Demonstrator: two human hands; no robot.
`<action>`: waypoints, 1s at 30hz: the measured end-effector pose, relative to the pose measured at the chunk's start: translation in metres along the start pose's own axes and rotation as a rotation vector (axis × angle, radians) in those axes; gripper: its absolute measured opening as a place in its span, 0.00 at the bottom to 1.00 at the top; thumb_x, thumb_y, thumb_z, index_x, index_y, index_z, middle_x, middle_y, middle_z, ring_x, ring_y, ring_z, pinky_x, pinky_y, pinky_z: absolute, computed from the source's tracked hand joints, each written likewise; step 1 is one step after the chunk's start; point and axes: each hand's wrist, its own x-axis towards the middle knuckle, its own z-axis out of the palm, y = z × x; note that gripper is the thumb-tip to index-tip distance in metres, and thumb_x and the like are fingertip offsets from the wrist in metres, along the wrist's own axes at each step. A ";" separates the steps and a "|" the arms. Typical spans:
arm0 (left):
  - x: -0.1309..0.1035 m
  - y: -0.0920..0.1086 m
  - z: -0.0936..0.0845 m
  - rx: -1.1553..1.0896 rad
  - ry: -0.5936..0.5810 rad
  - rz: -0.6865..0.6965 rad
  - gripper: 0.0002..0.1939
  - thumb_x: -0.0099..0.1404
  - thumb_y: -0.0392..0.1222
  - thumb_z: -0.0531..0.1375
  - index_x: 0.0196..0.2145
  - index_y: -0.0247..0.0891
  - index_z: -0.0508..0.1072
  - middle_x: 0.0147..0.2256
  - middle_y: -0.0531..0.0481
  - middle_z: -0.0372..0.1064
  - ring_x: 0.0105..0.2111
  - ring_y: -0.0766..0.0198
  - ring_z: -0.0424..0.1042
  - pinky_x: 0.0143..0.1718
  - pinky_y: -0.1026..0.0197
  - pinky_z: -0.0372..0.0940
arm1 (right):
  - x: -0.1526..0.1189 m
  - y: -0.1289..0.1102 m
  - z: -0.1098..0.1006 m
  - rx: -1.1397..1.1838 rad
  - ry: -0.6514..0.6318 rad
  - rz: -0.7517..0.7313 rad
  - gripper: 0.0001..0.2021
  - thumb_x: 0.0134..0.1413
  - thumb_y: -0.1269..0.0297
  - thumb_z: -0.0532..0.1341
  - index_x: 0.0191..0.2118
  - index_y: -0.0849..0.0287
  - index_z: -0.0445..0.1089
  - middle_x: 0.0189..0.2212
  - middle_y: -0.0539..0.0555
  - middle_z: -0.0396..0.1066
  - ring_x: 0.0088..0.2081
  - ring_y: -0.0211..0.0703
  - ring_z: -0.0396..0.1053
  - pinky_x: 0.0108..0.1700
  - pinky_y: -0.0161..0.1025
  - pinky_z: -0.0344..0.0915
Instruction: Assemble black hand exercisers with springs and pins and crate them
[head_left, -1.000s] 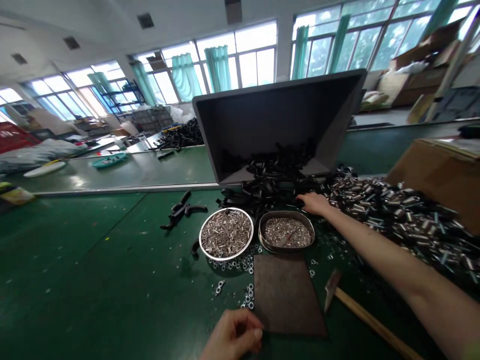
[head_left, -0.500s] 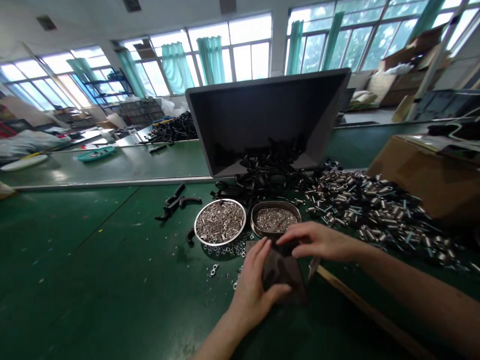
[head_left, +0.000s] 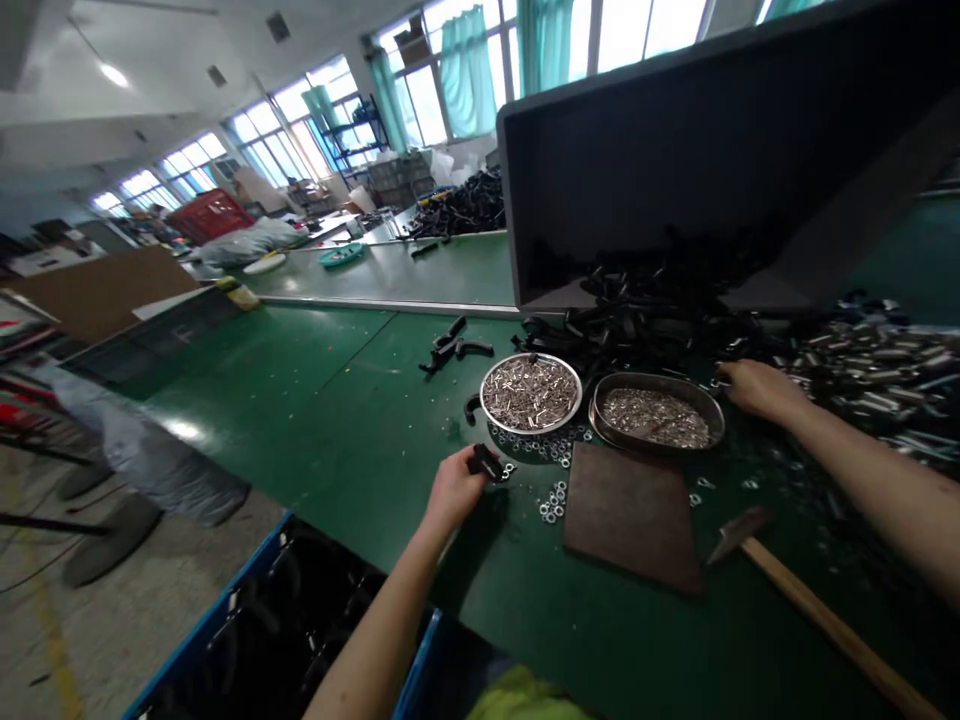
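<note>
My left hand (head_left: 454, 492) is closed on a small black part (head_left: 488, 463), held low over the green bench left of the brown plate. A little metal link (head_left: 508, 470) shows right at the black part's end; whether it is attached I cannot tell. My right hand (head_left: 761, 390) reaches past the dark oval tin (head_left: 718, 418) of tiny metal pieces, fingertips pinched beside the heap of black parts; what they grip is too small to make out. The brown square plate (head_left: 630, 515) lies flat between the hands. A hammer with a wooden handle (head_left: 817, 610) rests to its right.
A round dish (head_left: 579, 405) of metal pins stands behind the plate, with loose rings (head_left: 553, 505) nearby. Black parts (head_left: 622, 335) spill from a tipped grey bin (head_left: 517, 210). Metal cylinders (head_left: 885, 365) are heaped at right. A blue-edged crate (head_left: 420, 655) sits at front left.
The view has swung left. My hands have moved apart from over the plate: the left now has a black part, the right has gone to the edge of the heaps.
</note>
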 end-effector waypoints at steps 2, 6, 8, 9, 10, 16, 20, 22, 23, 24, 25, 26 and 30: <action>0.002 -0.002 -0.004 0.273 -0.032 0.026 0.10 0.56 0.32 0.56 0.34 0.38 0.76 0.33 0.49 0.74 0.36 0.61 0.71 0.38 0.64 0.62 | -0.001 0.001 -0.002 -0.119 0.003 0.068 0.11 0.41 0.78 0.62 0.18 0.55 0.65 0.28 0.60 0.71 0.41 0.54 0.67 0.46 0.52 0.52; -0.005 0.000 0.008 0.478 -0.049 0.039 0.11 0.56 0.30 0.55 0.32 0.39 0.76 0.38 0.47 0.72 0.38 0.61 0.71 0.39 0.64 0.61 | -0.019 -0.016 -0.011 -0.178 0.055 0.093 0.07 0.46 0.75 0.61 0.31 0.56 0.71 0.34 0.61 0.72 0.42 0.55 0.67 0.46 0.53 0.55; -0.010 -0.001 0.014 0.521 -0.052 0.064 0.12 0.58 0.30 0.54 0.34 0.41 0.75 0.40 0.47 0.71 0.39 0.60 0.70 0.39 0.64 0.61 | -0.041 -0.032 -0.015 -0.073 0.046 0.055 0.08 0.47 0.71 0.62 0.36 0.55 0.71 0.37 0.59 0.72 0.41 0.52 0.68 0.46 0.51 0.57; -0.012 -0.002 0.015 0.546 -0.056 0.092 0.12 0.58 0.31 0.54 0.35 0.42 0.75 0.41 0.48 0.71 0.40 0.60 0.70 0.39 0.63 0.61 | -0.056 -0.041 -0.017 0.014 0.028 0.049 0.09 0.47 0.69 0.62 0.37 0.54 0.71 0.38 0.59 0.72 0.41 0.51 0.68 0.47 0.50 0.58; -0.013 -0.003 0.016 0.572 -0.064 0.127 0.12 0.58 0.31 0.54 0.36 0.42 0.74 0.41 0.48 0.71 0.41 0.60 0.69 0.40 0.63 0.61 | -0.073 -0.052 -0.018 0.106 0.007 0.053 0.08 0.47 0.67 0.63 0.37 0.54 0.71 0.38 0.58 0.73 0.41 0.50 0.69 0.47 0.49 0.59; -0.017 0.006 0.016 0.181 -0.006 0.270 0.20 0.55 0.28 0.55 0.45 0.38 0.73 0.37 0.47 0.72 0.40 0.59 0.70 0.45 0.59 0.62 | -0.176 -0.107 0.004 0.540 -0.176 0.173 0.14 0.44 0.52 0.66 0.32 0.56 0.66 0.26 0.50 0.69 0.24 0.36 0.64 0.25 0.36 0.61; -0.042 0.029 0.033 -0.545 -0.151 0.023 0.12 0.55 0.39 0.62 0.39 0.34 0.74 0.29 0.49 0.72 0.30 0.63 0.72 0.39 0.59 0.66 | -0.227 -0.128 0.029 0.867 -0.345 0.299 0.16 0.46 0.51 0.64 0.32 0.55 0.61 0.17 0.44 0.60 0.17 0.32 0.54 0.16 0.29 0.47; -0.060 0.041 0.046 -0.860 -0.267 -0.142 0.13 0.50 0.39 0.66 0.33 0.33 0.72 0.25 0.51 0.71 0.27 0.64 0.72 0.35 0.61 0.68 | -0.246 -0.135 0.039 0.912 -0.392 0.310 0.15 0.49 0.51 0.63 0.34 0.55 0.62 0.17 0.44 0.61 0.17 0.32 0.56 0.16 0.29 0.49; -0.069 0.046 0.052 -0.975 -0.314 -0.209 0.13 0.47 0.38 0.68 0.31 0.33 0.71 0.24 0.52 0.70 0.26 0.65 0.72 0.34 0.62 0.68 | -0.255 -0.137 0.043 0.919 -0.414 0.310 0.15 0.49 0.51 0.63 0.35 0.55 0.62 0.17 0.44 0.62 0.17 0.31 0.56 0.16 0.29 0.50; -0.078 0.051 0.057 -1.062 -0.349 -0.262 0.15 0.45 0.37 0.69 0.30 0.33 0.70 0.24 0.52 0.70 0.26 0.65 0.73 0.33 0.62 0.68 | -0.262 -0.139 0.047 0.926 -0.440 0.317 0.15 0.48 0.52 0.63 0.36 0.56 0.62 0.18 0.44 0.63 0.16 0.31 0.57 0.16 0.29 0.51; -0.085 0.055 0.061 -1.125 -0.368 -0.297 0.16 0.44 0.35 0.70 0.30 0.33 0.70 0.24 0.53 0.70 0.26 0.65 0.73 0.33 0.63 0.68 | -0.268 -0.141 0.050 0.938 -0.469 0.332 0.16 0.47 0.52 0.64 0.36 0.56 0.62 0.18 0.45 0.64 0.16 0.31 0.57 0.16 0.29 0.52; -0.091 0.057 0.065 -1.171 -0.375 -0.315 0.17 0.43 0.35 0.70 0.31 0.33 0.70 0.25 0.53 0.70 0.27 0.66 0.73 0.33 0.64 0.68 | -0.273 -0.142 0.053 0.956 -0.492 0.350 0.17 0.46 0.53 0.66 0.36 0.56 0.62 0.18 0.45 0.65 0.16 0.30 0.57 0.16 0.29 0.53; -0.106 0.058 0.073 -1.255 -0.334 -0.300 0.16 0.44 0.35 0.70 0.32 0.33 0.72 0.26 0.52 0.72 0.27 0.68 0.72 0.34 0.65 0.67 | -0.283 -0.142 0.060 1.013 -0.487 0.387 0.19 0.44 0.54 0.67 0.37 0.57 0.62 0.20 0.45 0.67 0.17 0.31 0.60 0.17 0.29 0.58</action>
